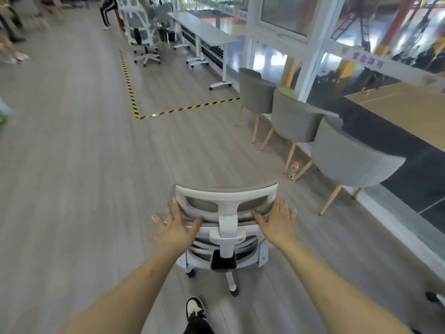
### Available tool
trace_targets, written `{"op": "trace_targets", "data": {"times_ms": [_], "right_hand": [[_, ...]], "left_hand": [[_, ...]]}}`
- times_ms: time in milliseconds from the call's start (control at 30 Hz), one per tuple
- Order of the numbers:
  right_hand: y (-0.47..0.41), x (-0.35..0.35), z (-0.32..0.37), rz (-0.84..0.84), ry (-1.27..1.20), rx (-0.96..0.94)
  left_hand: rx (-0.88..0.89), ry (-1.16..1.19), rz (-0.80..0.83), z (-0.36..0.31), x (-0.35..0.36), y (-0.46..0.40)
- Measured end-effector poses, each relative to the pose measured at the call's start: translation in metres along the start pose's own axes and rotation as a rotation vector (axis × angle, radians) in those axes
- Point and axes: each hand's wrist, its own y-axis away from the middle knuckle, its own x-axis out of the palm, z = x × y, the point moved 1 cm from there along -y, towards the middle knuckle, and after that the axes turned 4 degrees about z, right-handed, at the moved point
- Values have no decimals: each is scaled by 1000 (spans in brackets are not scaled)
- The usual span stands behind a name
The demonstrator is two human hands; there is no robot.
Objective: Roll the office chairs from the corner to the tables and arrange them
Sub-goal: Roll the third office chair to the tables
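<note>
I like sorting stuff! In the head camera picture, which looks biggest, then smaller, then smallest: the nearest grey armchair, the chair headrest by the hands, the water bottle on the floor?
1. Nearest grey armchair
2. Chair headrest, though it is nearer the camera
3. Water bottle

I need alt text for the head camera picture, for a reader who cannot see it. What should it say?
A person's left hand and right hand, fingers spread, are at the headrest of a white mesh office chair on a wood floor. To the right, three grey armchairs stand along a wooden counter; white tables and more office chairs stand ahead, beyond yellow-black floor tape.
</note>
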Motion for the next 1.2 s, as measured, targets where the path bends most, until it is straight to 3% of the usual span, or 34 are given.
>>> {"op": "trace_targets", "data": {"times_ms": [500, 933, 1200], "right_hand": [[-232, 47, 166, -8, 15, -81], [-508, 68, 277, 65, 42, -110], [-686, 63, 354, 195, 76, -117]], "left_hand": [[-61, -58, 91, 24, -150, -244], [-103, -20, 58, -17, -258, -500], [-177, 30, 67, -53, -326, -664]]}}
